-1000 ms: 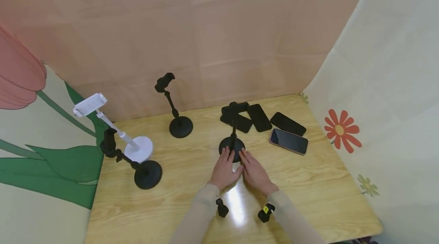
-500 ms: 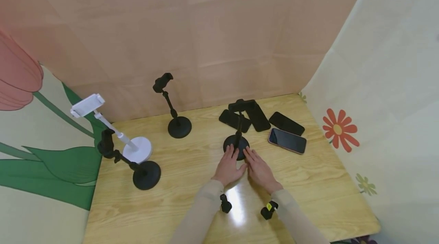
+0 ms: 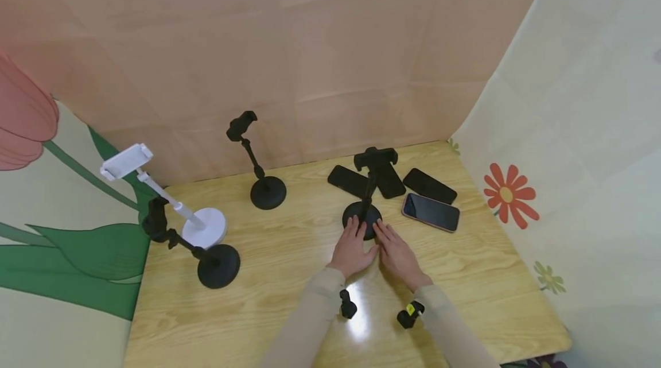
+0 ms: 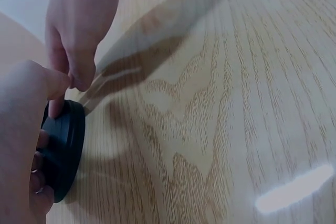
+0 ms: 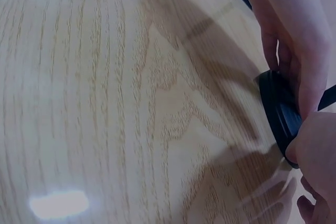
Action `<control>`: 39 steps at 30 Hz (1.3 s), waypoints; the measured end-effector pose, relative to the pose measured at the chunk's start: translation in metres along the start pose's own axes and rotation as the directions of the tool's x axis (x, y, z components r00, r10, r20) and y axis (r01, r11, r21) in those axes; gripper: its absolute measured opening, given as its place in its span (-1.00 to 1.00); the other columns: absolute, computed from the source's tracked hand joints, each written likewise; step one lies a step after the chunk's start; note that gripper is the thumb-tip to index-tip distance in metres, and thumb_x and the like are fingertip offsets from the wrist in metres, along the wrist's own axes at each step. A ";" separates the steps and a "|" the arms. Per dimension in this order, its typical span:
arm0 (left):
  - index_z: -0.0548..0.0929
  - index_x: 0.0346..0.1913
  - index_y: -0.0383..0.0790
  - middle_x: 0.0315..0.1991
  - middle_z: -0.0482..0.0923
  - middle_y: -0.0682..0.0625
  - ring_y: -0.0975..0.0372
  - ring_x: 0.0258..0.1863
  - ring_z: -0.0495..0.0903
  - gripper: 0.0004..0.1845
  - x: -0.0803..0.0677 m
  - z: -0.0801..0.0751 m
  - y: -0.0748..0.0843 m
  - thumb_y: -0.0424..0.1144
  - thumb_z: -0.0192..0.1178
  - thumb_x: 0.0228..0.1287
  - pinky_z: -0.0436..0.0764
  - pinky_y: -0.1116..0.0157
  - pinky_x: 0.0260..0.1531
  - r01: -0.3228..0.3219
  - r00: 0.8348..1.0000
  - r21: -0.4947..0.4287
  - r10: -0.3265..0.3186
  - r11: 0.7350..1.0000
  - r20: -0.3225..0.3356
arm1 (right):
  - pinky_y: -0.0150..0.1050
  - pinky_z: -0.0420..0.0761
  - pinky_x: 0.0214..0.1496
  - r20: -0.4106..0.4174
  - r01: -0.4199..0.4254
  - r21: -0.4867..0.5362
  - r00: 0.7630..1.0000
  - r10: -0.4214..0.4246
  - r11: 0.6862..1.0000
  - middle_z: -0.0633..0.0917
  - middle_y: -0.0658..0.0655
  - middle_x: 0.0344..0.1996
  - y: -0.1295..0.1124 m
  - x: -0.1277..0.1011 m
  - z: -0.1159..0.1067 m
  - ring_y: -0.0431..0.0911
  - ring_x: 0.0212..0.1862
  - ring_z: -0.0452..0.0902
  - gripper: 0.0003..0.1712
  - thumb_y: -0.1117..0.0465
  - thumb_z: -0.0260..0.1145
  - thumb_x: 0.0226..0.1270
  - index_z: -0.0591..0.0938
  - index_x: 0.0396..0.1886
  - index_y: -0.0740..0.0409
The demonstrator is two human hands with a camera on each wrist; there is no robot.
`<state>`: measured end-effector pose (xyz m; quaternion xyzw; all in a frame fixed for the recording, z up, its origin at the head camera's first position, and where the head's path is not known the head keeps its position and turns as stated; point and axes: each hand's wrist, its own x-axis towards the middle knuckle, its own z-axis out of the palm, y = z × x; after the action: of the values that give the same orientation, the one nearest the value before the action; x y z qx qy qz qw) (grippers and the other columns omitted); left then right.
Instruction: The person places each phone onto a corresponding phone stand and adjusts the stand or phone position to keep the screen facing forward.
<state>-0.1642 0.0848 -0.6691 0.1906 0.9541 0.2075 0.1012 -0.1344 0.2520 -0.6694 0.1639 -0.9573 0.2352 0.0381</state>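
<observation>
In the head view a black phone stand (image 3: pixel 369 187) stands upright, its empty clamp (image 3: pixel 376 157) at the top of the pole and overlapping a phone behind it. My left hand (image 3: pixel 353 250) rests its straight fingers on the near left of the round base (image 3: pixel 353 210). On the near right of that base lie the extended fingertips of my right hand (image 3: pixel 400 256), close beside the left. The left wrist view has the fingers at the base's edge (image 4: pixel 76 145). From the right wrist, the base's rim (image 5: pixel 273 106) shows under the fingers of both hands.
Behind the stand lie a black phone (image 3: pixel 347 180) and another one (image 3: pixel 388 180). Two more phones, a black one (image 3: pixel 430 185) and a red-edged one (image 3: pixel 431 212), are to the right. Leftward stand a white stand (image 3: pixel 205 228), a black stand (image 3: pixel 219 266) and a black stand farther back (image 3: pixel 268 193).
Both hands and the black stand between them have moved to the right across the table. Its clamp now overlaps the right-hand phone of the two behind it.
</observation>
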 end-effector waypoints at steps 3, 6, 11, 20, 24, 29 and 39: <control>0.23 0.61 -0.21 0.66 -0.04 -0.22 0.01 0.66 -0.09 -0.16 0.000 -0.002 0.003 0.28 -0.01 0.49 0.11 0.18 0.60 0.006 1.000 0.001 -0.006 1.000 0.015 | 0.30 0.36 0.46 0.006 -0.003 -0.008 1.000 0.003 1.000 0.35 0.44 0.49 0.001 0.000 -0.001 0.41 0.44 0.32 -0.37 0.45 0.23 0.40 0.40 0.45 0.44; 0.23 0.61 -0.21 0.66 -0.03 -0.23 0.01 0.66 -0.08 -0.15 0.001 -0.003 0.004 0.29 -0.04 0.49 0.11 0.19 0.60 0.001 1.000 0.027 -0.001 1.000 0.013 | 0.28 0.36 0.47 0.005 0.000 -0.025 1.000 0.000 1.000 0.36 0.44 0.48 0.002 0.001 0.000 0.39 0.44 0.33 -0.36 0.46 0.25 0.38 0.40 0.45 0.45; 0.24 0.60 -0.22 0.65 -0.03 -0.24 0.00 0.65 -0.05 -0.15 0.001 -0.001 0.001 0.29 -0.03 0.50 0.13 0.18 0.60 -0.016 1.000 0.034 0.016 0.999 -0.004 | 0.26 0.36 0.48 -0.002 0.002 -0.029 1.000 -0.002 1.000 0.36 0.45 0.48 0.003 0.002 0.002 0.37 0.45 0.33 -0.35 0.48 0.26 0.37 0.39 0.45 0.47; 0.19 0.63 -0.17 0.68 -0.11 -0.18 0.01 0.67 -0.13 -0.12 0.000 -0.002 -0.017 0.33 0.01 0.47 0.08 0.08 0.62 -0.066 0.997 -0.073 0.068 0.995 0.021 | 0.30 0.41 0.40 -0.029 0.087 -0.010 0.996 -0.087 0.996 0.36 0.50 0.46 0.012 0.002 0.005 0.44 0.39 0.35 -0.34 0.36 0.24 0.40 0.37 0.46 0.46; 0.18 0.62 -0.21 0.68 -0.11 -0.19 0.00 0.66 -0.13 -0.13 -0.008 -0.009 -0.023 0.22 0.10 0.47 0.08 0.05 0.62 -0.076 0.997 -0.136 0.079 0.988 0.015 | 0.36 0.38 0.40 -0.020 0.028 0.067 0.999 -0.027 0.997 0.35 0.52 0.46 0.019 0.002 -0.002 0.46 0.42 0.30 -0.28 0.34 0.32 0.38 0.34 0.48 0.47; 0.12 0.64 -0.18 0.69 -0.15 -0.14 0.02 0.67 -0.14 -0.11 -0.018 -0.008 -0.031 0.20 0.15 0.45 0.10 0.04 0.61 -0.061 0.998 -0.206 0.057 0.977 -0.029 | 0.33 0.26 0.50 0.033 -0.064 0.030 0.998 0.063 0.998 0.25 0.50 0.52 0.040 0.001 -0.017 0.40 0.52 0.18 -0.20 0.24 0.35 0.42 0.26 0.52 0.48; 0.13 0.64 -0.20 0.67 -0.05 -0.22 -0.01 0.66 -0.06 -0.12 -0.051 -0.011 -0.048 0.17 0.16 0.46 0.20 -0.05 0.56 -0.123 0.990 -0.229 0.102 0.966 -0.102 | 0.41 0.29 0.42 0.017 -0.109 -0.057 0.994 0.110 0.992 0.23 0.59 0.49 0.091 -0.011 -0.036 0.49 0.46 0.19 -0.06 0.10 0.44 0.35 0.23 0.53 0.48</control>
<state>-0.1368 0.0196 -0.6743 0.2218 0.9141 0.3325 0.0681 -0.1539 0.3478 -0.6795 0.1124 -0.9714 0.2084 0.0199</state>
